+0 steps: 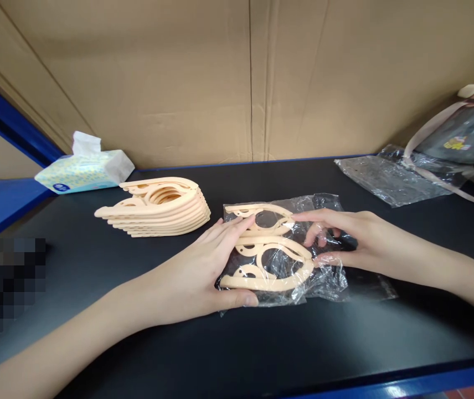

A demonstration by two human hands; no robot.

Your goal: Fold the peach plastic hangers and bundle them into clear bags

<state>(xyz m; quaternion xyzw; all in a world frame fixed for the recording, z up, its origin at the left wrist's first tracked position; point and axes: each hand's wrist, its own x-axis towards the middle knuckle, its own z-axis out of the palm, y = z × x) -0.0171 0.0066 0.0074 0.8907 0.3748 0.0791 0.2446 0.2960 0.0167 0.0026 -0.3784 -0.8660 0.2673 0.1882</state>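
Note:
Two cream folding clothes hangers [276,284] lie folded side by side in a clear plastic bag [324,285] on the black table. My left hand [204,269] rests over the bag's left edge, fingers stretched out and thumb spread along the near side. From the right, my right hand [349,238] touches the rounded ends of the hangers with its index finger and thumb, which are apart; its other fingers curl partly. A stack of several folded cream hangers [158,208] sits behind my left hand.
A tissue pack [83,169] stands at the back left. Toward the back right lie more clear plastic bags [390,177], beside a grey and pink bag with a strap [457,130]. Cardboard [179,83] walls off the back of the black table [237,349].

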